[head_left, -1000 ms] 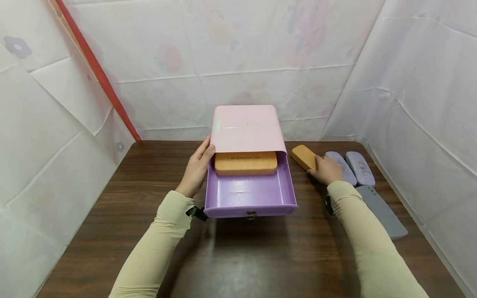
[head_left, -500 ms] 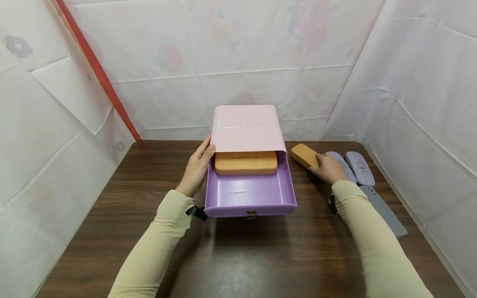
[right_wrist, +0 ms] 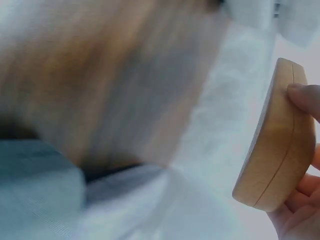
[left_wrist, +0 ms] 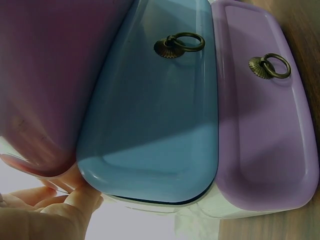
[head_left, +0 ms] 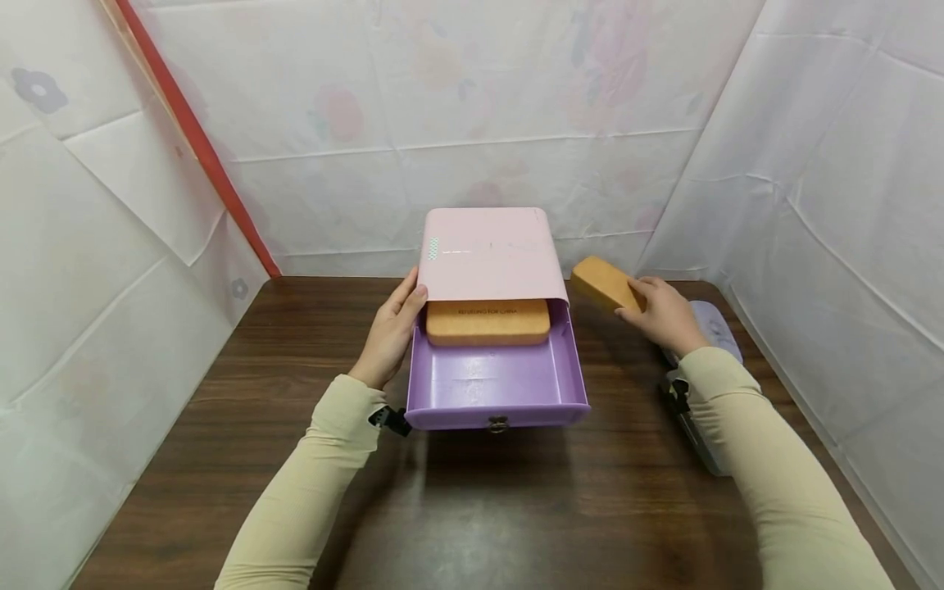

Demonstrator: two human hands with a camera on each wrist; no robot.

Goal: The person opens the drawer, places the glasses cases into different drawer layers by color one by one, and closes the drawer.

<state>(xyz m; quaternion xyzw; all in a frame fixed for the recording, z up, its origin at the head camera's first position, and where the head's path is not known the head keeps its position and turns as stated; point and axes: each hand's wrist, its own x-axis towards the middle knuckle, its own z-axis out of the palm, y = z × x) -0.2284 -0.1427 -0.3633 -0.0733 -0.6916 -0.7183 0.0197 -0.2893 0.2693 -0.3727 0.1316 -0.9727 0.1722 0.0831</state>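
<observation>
My right hand (head_left: 667, 315) pinches a tan glasses case (head_left: 606, 283), lifted off the table to the right of a small drawer cabinet. The right wrist view shows the case (right_wrist: 280, 140) with a seam along its side, thumb on one face and fingers on the other. My left hand (head_left: 387, 332) rests against the left side of the pink cabinet (head_left: 487, 254), thumb near its front edge. The purple top drawer (head_left: 487, 381) is pulled out. Another tan case (head_left: 487, 324) with printed lettering lies at the back of it, partly under the cabinet top.
Below the pulled drawer, the left wrist view shows a closed blue drawer (left_wrist: 155, 115) and a closed purple drawer (left_wrist: 265, 125), both with ring pulls. On the table's right side lie a lilac case (head_left: 715, 328) and a grey case (head_left: 708, 451), partly hidden by my right arm.
My right hand has raised the tan glasses case from the table and shifted slightly right and away from me. The left hand, cabinet and drawer have stayed put.
</observation>
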